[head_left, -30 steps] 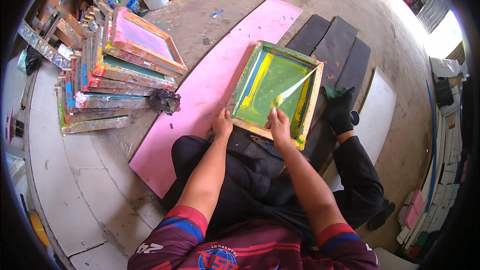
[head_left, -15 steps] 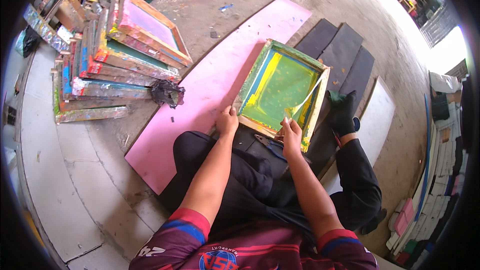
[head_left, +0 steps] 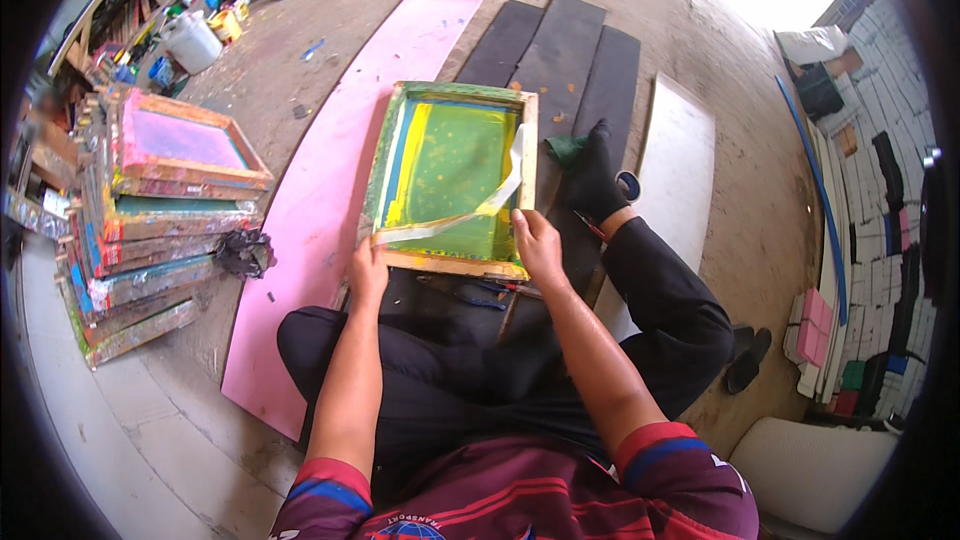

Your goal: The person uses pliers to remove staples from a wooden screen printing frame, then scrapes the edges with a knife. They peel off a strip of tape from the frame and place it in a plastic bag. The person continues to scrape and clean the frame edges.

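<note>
Sitting cross-legged, the person has the frame [head_left: 455, 264] just ahead of both hands, over the black boards [head_left: 555, 50] and the edge of the pink board [head_left: 310, 180]; from where I stand I cannot tell what bears its weight.

The left hand [head_left: 368, 270] is at the frame's near left corner, thumb and fingers seemingly together on the end of a pale strip [head_left: 440, 230]. From there the strip slants across the mesh [head_left: 465, 155], past the right hand's thumb, and up to the inside of the far right rail. The right hand [head_left: 538, 245] looks clamped on the near right corner, thumb on top; its hidden fingers I cannot make out.

I judge the frame stiff and fairly light, best held by its wooden rails. The mesh looks thin and taut, easy to dent or tear, and any wet yellow paint would make it slippery. The strip seems limp and very light, likely tacky, something to pinch at its end.

Pliers [head_left: 485, 297] lie nearer the body, between the hands. Well left of the left hand stands a stack of frames [head_left: 150, 230]; beyond the right hand is a socked foot [head_left: 595, 180].
</note>
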Action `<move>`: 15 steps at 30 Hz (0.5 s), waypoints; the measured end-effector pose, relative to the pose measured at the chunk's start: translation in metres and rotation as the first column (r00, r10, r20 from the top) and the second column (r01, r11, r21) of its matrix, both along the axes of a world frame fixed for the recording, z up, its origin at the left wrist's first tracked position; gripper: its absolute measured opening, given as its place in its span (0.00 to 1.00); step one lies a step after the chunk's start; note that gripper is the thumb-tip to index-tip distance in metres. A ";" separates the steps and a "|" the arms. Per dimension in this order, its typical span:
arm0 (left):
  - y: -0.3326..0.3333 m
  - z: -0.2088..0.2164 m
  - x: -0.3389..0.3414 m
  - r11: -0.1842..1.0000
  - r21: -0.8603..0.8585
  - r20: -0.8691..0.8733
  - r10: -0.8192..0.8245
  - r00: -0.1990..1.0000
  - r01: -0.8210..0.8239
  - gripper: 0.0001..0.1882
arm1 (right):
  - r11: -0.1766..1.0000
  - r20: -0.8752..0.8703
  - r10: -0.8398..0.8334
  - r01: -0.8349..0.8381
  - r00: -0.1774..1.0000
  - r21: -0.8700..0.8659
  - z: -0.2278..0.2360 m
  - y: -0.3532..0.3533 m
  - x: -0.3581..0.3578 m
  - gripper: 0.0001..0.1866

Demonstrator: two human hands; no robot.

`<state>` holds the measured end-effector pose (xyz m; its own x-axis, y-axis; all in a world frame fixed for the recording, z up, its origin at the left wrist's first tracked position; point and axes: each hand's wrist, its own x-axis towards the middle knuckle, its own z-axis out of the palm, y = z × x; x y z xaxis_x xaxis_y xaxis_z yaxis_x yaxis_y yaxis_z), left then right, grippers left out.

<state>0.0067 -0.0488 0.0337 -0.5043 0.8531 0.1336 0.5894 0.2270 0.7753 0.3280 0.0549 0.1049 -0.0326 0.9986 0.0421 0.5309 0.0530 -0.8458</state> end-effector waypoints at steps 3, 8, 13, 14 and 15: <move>0.003 -0.003 0.000 1.000 -0.008 0.006 0.016 1.000 -0.016 0.19 | 0.990 0.519 -0.091 0.132 0.850 -0.043 -0.026 0.006 0.052 0.24; 0.018 0.009 0.013 0.998 0.010 0.059 0.068 0.996 -0.069 0.21 | 0.980 0.678 -0.153 0.201 0.719 0.007 -0.086 0.014 0.116 0.33; 0.019 -0.003 -0.030 0.983 0.014 0.391 0.161 0.906 -0.180 0.22 | 0.979 0.624 -0.198 0.117 0.756 0.168 -0.108 0.023 0.132 0.24; 0.023 0.003 -0.031 0.983 -0.019 0.448 0.172 0.877 -0.183 0.22 | 0.989 0.673 -0.143 0.124 0.726 0.076 -0.110 0.022 0.138 0.19; 0.024 0.004 -0.036 0.975 -0.034 0.496 0.206 0.844 -0.219 0.21 | 0.993 0.710 -0.068 0.118 0.701 -0.021 -0.110 0.019 0.137 0.14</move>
<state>-0.0297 -0.0251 0.0381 -0.6774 0.7174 -0.1628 0.0675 0.2809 0.9574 0.4649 0.0740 -0.0048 0.0649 0.9978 -0.0143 0.9734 -0.0664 -0.2194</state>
